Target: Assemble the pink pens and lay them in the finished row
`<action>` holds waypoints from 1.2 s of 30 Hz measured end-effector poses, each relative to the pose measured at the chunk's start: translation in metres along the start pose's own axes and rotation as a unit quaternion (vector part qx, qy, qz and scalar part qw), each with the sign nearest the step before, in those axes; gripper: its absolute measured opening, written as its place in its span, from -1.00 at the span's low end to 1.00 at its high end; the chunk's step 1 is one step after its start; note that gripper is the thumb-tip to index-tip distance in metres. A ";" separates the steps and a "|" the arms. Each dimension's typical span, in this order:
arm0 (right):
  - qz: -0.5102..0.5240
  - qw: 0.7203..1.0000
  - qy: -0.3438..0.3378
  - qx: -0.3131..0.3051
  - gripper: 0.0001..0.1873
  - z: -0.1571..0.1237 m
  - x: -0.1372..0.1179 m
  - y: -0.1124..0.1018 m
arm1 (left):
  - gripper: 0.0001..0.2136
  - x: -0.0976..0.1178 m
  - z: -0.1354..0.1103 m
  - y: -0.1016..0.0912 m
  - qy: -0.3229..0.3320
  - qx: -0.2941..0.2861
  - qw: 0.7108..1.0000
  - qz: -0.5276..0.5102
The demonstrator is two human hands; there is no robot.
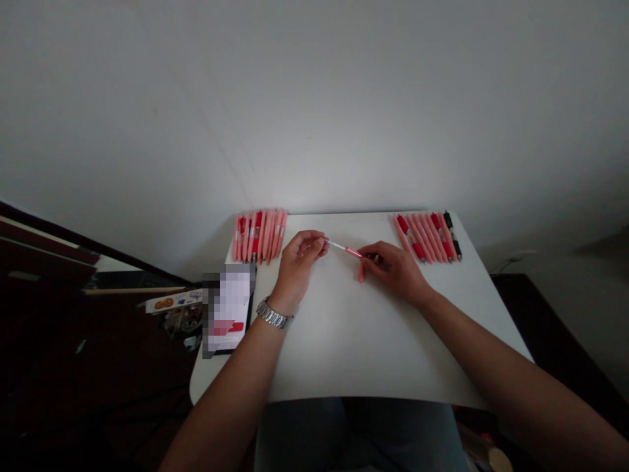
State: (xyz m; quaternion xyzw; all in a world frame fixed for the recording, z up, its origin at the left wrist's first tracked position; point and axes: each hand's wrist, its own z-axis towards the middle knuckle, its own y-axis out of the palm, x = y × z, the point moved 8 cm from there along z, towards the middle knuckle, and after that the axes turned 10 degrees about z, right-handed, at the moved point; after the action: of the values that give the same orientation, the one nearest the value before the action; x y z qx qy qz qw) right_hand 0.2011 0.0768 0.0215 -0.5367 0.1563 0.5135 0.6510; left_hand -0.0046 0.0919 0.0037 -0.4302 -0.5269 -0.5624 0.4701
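Observation:
My left hand [301,257] pinches one end of a thin pen refill [343,248] above the white table [344,341]. My right hand [393,265] is closed on the other end and also holds a pink pen barrel [361,270] that points down from its fingers. A row of pink and red pens [259,236] lies at the far left corner of the table. Another row of pink, red and black pens [427,237] lies at the far right corner. A metal watch [273,314] is on my left wrist.
A dark tablet with a blurred screen [228,308] rests on the table's left edge. A white wall stands right behind the table. Dark furniture and clutter [171,314] lie to the left, dark floor to the right.

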 end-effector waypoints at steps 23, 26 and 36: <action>0.012 1.000 -0.004 -0.004 -0.82 0.001 -0.004 0.000 | -0.75 -0.004 -0.004 0.009 -0.046 -0.038 0.998 -0.021; 0.014 1.000 -0.001 -0.002 -0.81 0.001 -0.004 0.000 | -0.74 -0.004 -0.003 0.008 -0.044 -0.038 0.998 -0.014; 0.017 0.999 0.007 0.034 -0.79 0.003 -0.007 -0.009 | -0.82 0.018 -0.005 0.001 0.106 -0.005 0.960 0.258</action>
State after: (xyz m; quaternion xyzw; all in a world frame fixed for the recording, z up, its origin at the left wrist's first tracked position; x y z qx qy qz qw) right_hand 0.2046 0.0764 0.0325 -0.5149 0.1872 0.5154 0.6589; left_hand -0.0074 0.0857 0.0213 -0.4920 -0.3427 -0.4673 0.6497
